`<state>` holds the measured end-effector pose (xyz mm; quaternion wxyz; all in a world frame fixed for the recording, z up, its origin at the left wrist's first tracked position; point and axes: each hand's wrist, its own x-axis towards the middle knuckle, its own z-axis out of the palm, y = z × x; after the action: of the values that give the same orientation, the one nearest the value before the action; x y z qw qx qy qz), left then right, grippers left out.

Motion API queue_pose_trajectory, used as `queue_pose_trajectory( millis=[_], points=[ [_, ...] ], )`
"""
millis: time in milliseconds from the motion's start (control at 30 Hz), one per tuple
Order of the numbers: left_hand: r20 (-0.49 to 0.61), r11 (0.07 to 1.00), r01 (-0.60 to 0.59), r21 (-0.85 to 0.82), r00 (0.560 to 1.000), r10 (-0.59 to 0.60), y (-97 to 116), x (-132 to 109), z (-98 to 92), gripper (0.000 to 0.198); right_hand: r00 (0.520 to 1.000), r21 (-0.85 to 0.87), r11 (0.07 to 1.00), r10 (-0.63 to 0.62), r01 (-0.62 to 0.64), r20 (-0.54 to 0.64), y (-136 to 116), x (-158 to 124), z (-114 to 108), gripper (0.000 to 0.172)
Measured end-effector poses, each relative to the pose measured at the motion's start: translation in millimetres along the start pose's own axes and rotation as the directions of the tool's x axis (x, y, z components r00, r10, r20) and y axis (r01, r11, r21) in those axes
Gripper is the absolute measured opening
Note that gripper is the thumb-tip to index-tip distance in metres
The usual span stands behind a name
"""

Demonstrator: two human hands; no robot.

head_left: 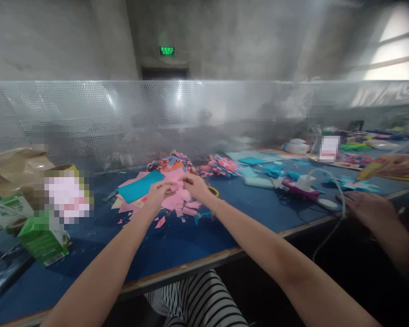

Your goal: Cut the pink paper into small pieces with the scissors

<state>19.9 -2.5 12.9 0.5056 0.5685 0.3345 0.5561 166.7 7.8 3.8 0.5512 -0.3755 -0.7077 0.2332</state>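
Observation:
My left hand (159,194) and my right hand (197,187) are close together above the blue table, fingertips pinched on a small piece of pink paper (177,184) between them. Its exact outline blends into the heap of pink paper scraps (177,200) underneath. A bright blue sheet (141,185) lies on the heap just left of my left hand. Beside my right wrist shows a yellow loop (214,190), partly hidden, like a scissors handle. Behind my hands are bunches of pink, blue and orange paper strips (172,160), with another pink and blue bunch (223,165) to the right.
Green boxes (44,238) and a brown paper bag (18,170) stand at left. A perforated metal screen (122,122) runs along the back. On the right, a co-worker's hands (371,209) are near blue paper pieces and a white cable (343,204). The table edge (191,268) is close to me.

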Motion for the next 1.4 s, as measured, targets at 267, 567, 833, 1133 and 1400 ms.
queue_pose_trajectory(
  millis=[267, 567, 833, 1133, 1400],
  points=[
    [-0.019, 0.994, -0.001, 0.110, 1.000, 0.003, -1, 0, 0.1, 0.037, 0.960, -0.181, 0.950, -0.270, 0.254, -0.073, 5, 0, -3, 0.023],
    [-0.032, 0.999, -0.046, 0.027, 0.998, 0.046, -5, -5, 8.5, 0.030, 0.935, -0.156, 0.931, -0.344, 0.329, -0.084, 5, -1, 2, 0.017],
    [-0.086, 0.993, -0.110, -0.030, 0.991, 0.107, -4, -3, 8.9, 0.027, 0.888, -0.170, 0.885, -0.451, 0.433, -0.093, 0, -1, 2, 0.008],
    [-0.085, 0.978, -0.194, 0.070, 0.976, 0.200, -6, -3, 6.9, 0.025, 0.901, -0.185, 0.894, -0.427, 0.409, -0.072, -5, -3, 4, 0.009],
    [-0.163, 0.967, -0.180, 0.177, 0.964, 0.209, -6, -1, 7.6, 0.022, 0.918, -0.153, 0.914, -0.390, 0.376, -0.070, -3, -3, 6, 0.007]
  ],
)
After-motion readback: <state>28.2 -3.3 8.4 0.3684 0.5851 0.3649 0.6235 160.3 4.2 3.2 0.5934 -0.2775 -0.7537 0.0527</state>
